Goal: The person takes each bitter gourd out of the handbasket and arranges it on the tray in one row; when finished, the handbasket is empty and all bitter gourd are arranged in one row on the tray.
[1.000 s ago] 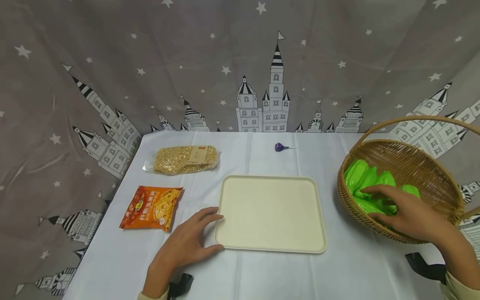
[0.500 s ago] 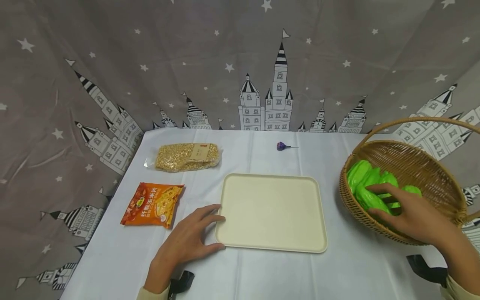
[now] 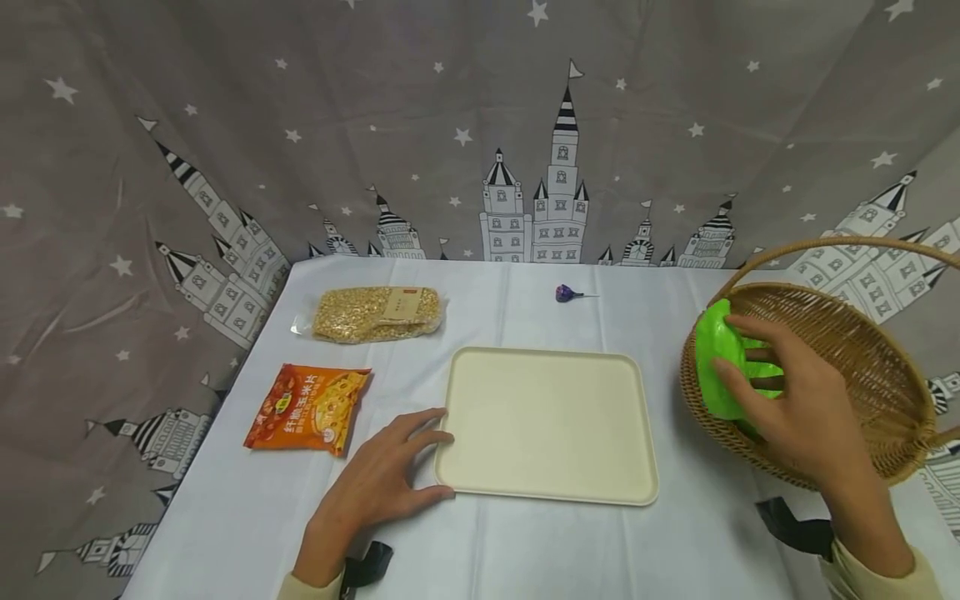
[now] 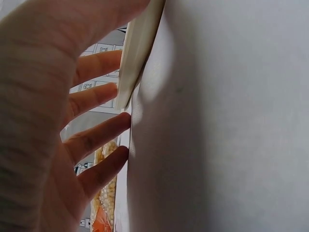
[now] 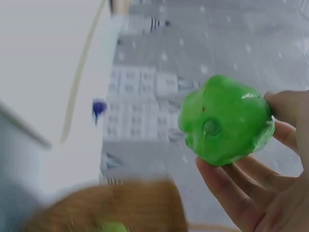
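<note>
A glossy, bright green ribbed fruit (image 3: 717, 360) is in my right hand (image 3: 798, 400), between thumb and fingers, above the left side of the wicker basket (image 3: 873, 367). The right wrist view shows the green fruit (image 5: 227, 121) end-on, lobed, with a small round stub; its exact kind is unclear. More green pieces (image 3: 761, 375) sit in the basket, partly hidden behind the hand. My left hand (image 3: 378, 479) rests at the left edge of the cream tray (image 3: 547, 425), its fingers spread. In the left wrist view these fingers (image 4: 99, 133) extend beside the tray's edge.
An orange snack packet (image 3: 307, 408) and a clear bag of yellow kernels (image 3: 375, 315) lie left of the tray. A purple-wrapped lollipop (image 3: 566, 293) lies behind it. The basket's tall handle (image 3: 847, 242) arches over its opening. A castle-print curtain (image 3: 420, 100) stands behind the white table.
My right hand has closed round a green fruit and raised it from the pile, tilting it upright and moving slightly left. My left hand stays by the tray.
</note>
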### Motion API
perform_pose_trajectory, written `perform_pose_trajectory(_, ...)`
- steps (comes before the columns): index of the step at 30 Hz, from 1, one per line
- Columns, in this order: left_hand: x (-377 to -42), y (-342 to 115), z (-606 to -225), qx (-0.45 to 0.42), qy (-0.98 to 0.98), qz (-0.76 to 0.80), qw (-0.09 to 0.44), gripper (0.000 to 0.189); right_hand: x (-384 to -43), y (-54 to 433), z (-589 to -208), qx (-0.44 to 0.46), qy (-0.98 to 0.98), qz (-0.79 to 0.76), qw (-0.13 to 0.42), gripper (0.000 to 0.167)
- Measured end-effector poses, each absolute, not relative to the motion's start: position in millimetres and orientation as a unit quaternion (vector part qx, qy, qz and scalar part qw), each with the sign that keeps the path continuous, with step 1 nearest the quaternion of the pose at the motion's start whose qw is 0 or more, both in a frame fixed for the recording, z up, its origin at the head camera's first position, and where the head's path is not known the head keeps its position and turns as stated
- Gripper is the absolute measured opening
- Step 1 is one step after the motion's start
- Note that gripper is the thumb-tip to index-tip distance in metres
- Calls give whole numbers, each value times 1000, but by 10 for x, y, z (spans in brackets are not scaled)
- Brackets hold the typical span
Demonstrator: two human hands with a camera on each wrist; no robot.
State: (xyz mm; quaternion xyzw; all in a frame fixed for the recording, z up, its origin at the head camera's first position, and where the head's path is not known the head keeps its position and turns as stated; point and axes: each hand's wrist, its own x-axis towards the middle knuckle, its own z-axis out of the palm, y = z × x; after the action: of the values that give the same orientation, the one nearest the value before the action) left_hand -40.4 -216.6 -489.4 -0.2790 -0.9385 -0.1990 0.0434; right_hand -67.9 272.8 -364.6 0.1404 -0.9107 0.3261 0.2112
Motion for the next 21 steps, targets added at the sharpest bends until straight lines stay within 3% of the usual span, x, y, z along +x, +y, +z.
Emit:
perform_pose_trajectory(7,-383,-2156,-4924,-277,-938,-207,39,67,-838,2184,-3874,175,-891,389,156,53)
perform_pose_trajectory(15,-372,-2183,-4936,-282,-935,-206,57,63,-1002,1662,-4164,180,-870,458,32,46)
perform_pose_trajectory(21,-369,-2197,-4925,-289,-931,-211,67,63,-1139,1281,-4346,218,-858,465,1,44)
